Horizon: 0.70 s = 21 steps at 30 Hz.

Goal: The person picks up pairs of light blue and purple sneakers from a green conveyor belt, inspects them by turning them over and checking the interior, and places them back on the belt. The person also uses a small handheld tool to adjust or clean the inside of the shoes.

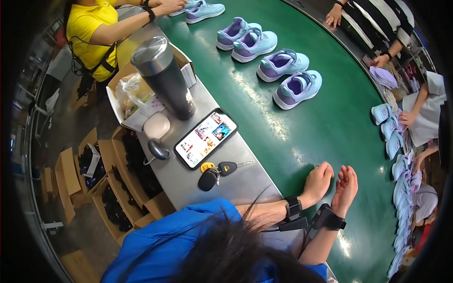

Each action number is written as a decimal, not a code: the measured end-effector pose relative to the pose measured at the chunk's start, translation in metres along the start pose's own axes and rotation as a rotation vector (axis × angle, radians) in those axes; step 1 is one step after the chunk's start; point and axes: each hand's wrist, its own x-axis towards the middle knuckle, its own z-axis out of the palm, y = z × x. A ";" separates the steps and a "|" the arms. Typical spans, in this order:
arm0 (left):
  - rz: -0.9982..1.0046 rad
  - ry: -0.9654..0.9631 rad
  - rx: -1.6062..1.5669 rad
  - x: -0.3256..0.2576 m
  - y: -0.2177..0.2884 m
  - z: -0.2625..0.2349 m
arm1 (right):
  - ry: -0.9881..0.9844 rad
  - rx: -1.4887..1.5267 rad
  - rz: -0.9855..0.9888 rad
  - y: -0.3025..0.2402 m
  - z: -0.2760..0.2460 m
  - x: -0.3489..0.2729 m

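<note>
Over the green belt (337, 137), my left hand (317, 183) and my right hand (346, 188) are held side by side with a narrow gap between them. Nothing shows in either one. The left fingers are loosely bent and partly hidden; those of the right are half extended, palm side showing. Each wrist wears a black strap with a small device. Beyond them on the belt stand light-blue and purple sneakers in pairs, the nearest being a sneaker (298, 89) and its mate (282, 66). Neither hand touches a shoe.
On the metal ledge (245, 181) at left lie a lit phone (206, 138), keys (228, 168), a white case (156, 126) and a dark tumbler (165, 80) beside a carton (115, 101). Co-workers stand at far left and right. Several shoes (401, 207) line the right edge. Open cartons (113, 188) stand below.
</note>
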 end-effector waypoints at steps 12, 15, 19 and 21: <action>0.029 -0.084 0.156 -0.004 -0.002 0.000 | 0.028 0.025 -0.029 0.023 -0.006 0.019; -0.010 -0.104 0.168 -0.007 0.003 -0.002 | 0.010 0.035 -0.027 0.025 -0.008 0.020; 0.080 -0.099 0.164 -0.004 -0.002 0.002 | -0.013 0.062 -0.045 0.027 -0.007 0.022; 0.084 -0.070 0.130 -0.003 -0.005 0.000 | 0.012 0.101 -0.048 0.027 0.000 0.019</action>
